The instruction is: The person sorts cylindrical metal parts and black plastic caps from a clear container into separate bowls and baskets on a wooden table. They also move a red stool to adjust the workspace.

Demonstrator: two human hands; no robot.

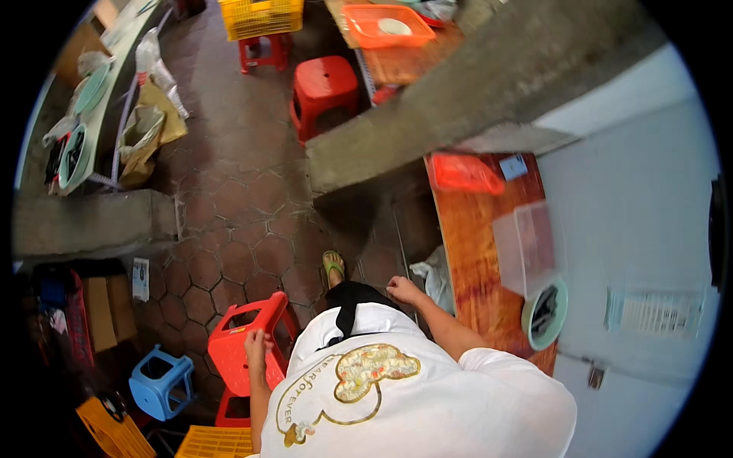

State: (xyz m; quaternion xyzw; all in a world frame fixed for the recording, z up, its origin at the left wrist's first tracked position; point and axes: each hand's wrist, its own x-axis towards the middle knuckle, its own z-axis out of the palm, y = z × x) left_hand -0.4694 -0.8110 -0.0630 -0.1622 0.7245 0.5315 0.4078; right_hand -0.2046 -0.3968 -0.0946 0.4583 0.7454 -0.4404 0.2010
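Observation:
My left hand (258, 347) hangs in front of a red plastic stool (229, 360), its fingers slightly apart and nothing seen in them. Whether it touches the stool cannot be told. My right hand (403, 290) hangs at my other side with fingers loosely curled and nothing visible in it. It is near a whitish plastic bag (437, 278) beside a wooden table (477, 259). My foot in a green flip-flop (333, 264) shows on the brown tiled floor.
A blue stool (162, 384) and yellow crates (214, 443) stand at lower left. The wooden table carries a red tray (466, 173), clear bin (527, 248) and green basin (563, 309). Low concrete walls (99, 223) flank a passage. Another red stool (327, 80) stands farther ahead.

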